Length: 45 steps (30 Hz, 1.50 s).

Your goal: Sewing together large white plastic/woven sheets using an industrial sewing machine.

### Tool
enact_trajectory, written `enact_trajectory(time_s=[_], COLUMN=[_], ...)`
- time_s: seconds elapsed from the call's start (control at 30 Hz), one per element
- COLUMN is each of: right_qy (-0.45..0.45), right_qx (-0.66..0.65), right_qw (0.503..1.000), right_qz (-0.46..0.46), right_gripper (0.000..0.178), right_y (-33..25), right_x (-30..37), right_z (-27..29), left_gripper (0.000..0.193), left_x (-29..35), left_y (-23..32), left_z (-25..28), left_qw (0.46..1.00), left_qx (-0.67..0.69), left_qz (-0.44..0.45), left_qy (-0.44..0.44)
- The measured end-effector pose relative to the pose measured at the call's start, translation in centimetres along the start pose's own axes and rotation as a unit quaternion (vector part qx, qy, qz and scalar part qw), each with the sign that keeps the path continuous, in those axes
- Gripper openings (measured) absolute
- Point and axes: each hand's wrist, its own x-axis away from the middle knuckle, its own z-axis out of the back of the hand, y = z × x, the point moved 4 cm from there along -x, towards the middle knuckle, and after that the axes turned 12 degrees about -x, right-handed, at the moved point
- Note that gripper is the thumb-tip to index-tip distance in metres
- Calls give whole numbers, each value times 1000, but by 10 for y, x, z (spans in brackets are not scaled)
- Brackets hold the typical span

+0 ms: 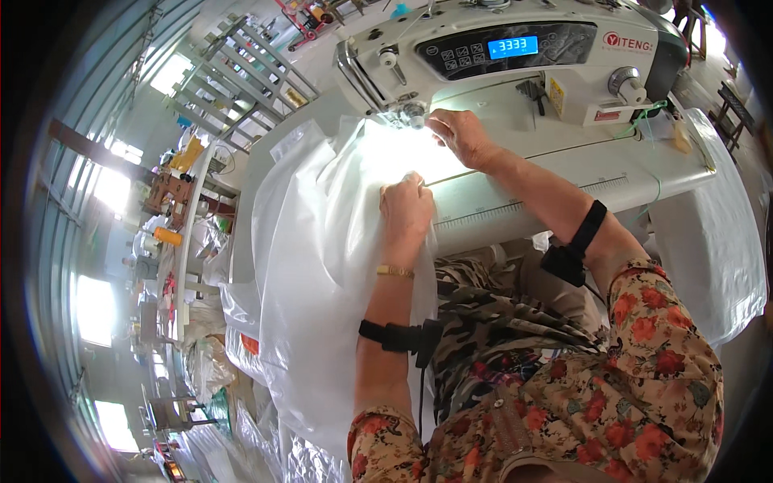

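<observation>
A white, slightly see-through plastic sheet lies over the left side of the sewing machine's table and hangs down past its front edge. My left hand is closed on the right edge of this sheet, fingers curled, in front of the needle area. Beside the lit sewing head, my right hand is closed in a pinch just right of the needle. Glare there hides what its fingertips hold, if anything. The sewing machine is pale, with a dark control panel and a lit blue display.
Small dark snips lie on the table behind my right hand. Green thread hangs at the machine's right end. More white sheeting drapes at the far right. A grey metal rack and a cluttered bench stand to the left.
</observation>
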Motion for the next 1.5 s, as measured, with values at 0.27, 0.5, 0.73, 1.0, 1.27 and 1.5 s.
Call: enact_trajectory(time_s=[0.27,0.5,0.73,1.0,1.27,1.5], right_qy=[-32,-53,-139,-259,-397,-378], right_qx=[1,25,89,157,548,570], right_qw=[999,998,971,947,729,586], right_qz=[0,-7,173,104,-102,-435], right_gripper=[26,22,16,16,15,30], right_y=[-3,-3,-65,-21,123,215], right_x=[2,9,87,252,304,360], right_z=[-5,-3,12,87,135,176], left_gripper=[21,17,23,13,19,20], left_x=[-24,-41,-51,-70,-43,-31], left_y=[-11,-24,-59,-115,-100,-103], left_z=[-3,-19,-47,-58,-35,-28], left_qw=[1000,999,995,986,992,994], left_qx=[6,-16,-13,-91,-47,-33], left_qz=[12,-12,-23,32,58,64], left_qy=[-20,38,96,138,104,85])
